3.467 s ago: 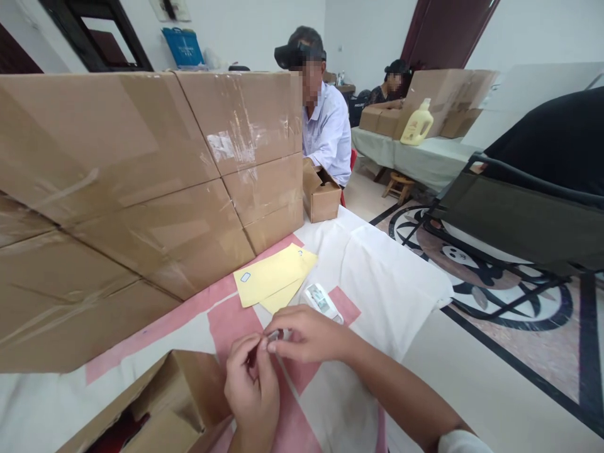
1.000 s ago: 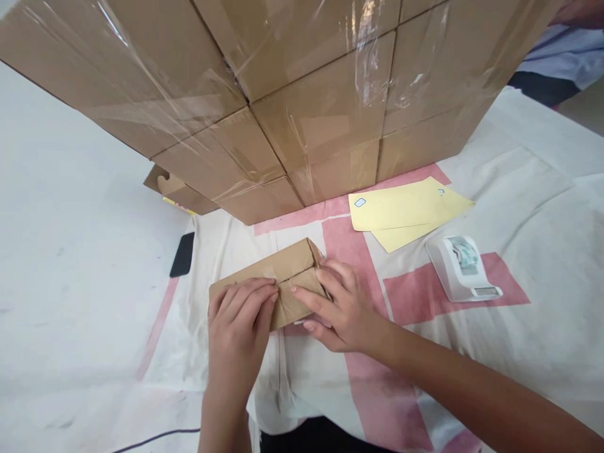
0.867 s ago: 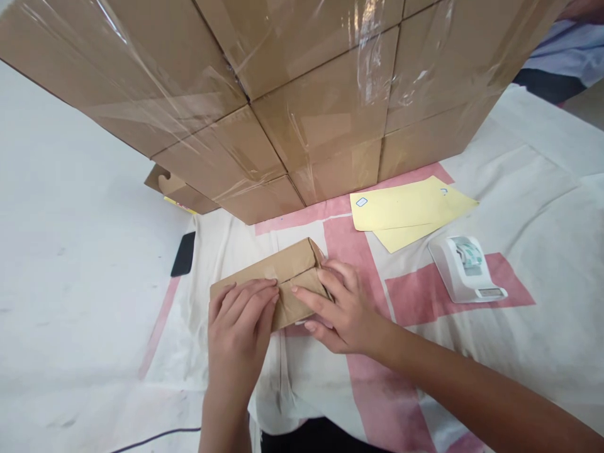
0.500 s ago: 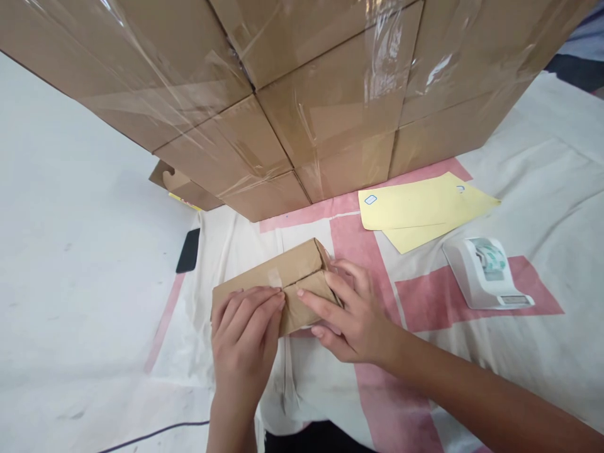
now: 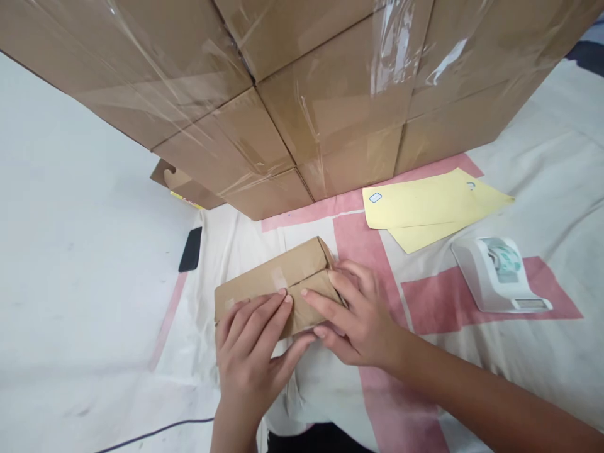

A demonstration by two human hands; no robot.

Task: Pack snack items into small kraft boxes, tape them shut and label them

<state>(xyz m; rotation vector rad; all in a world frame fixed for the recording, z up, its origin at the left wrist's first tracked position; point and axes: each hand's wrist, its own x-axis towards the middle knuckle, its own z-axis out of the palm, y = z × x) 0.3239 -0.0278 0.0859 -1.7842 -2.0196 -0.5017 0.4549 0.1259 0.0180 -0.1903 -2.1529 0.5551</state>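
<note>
A small brown cardboard box [image 5: 268, 267] lies at a slant on the cloth, a seam running along its top and a bit of clear tape across it. My left hand [image 5: 252, 340] rests over its near left part, fingers stretched out on the top and thumb spread away toward the front edge. Around the right end is my right hand [image 5: 356, 311], its index finger pressing the top flap beside the seam and its thumb low at the near side. The other right fingertips are partly hidden behind the end of the box.
A wall of stacked brown cartons [image 5: 340, 94] under clear tape stands just behind. To the right are yellow paper sheets [image 5: 425, 204] and a white tape dispenser [image 5: 495, 277]. A black phone-like object [image 5: 190, 250] and an open carton [image 5: 189, 185] lie left; a dark cable [image 5: 160, 431] runs below.
My left thumb has swung out from beside the fingers toward the right hand. The left fingertips have shifted slightly along the seam. The right hand keeps its hold; the view has shifted a little.
</note>
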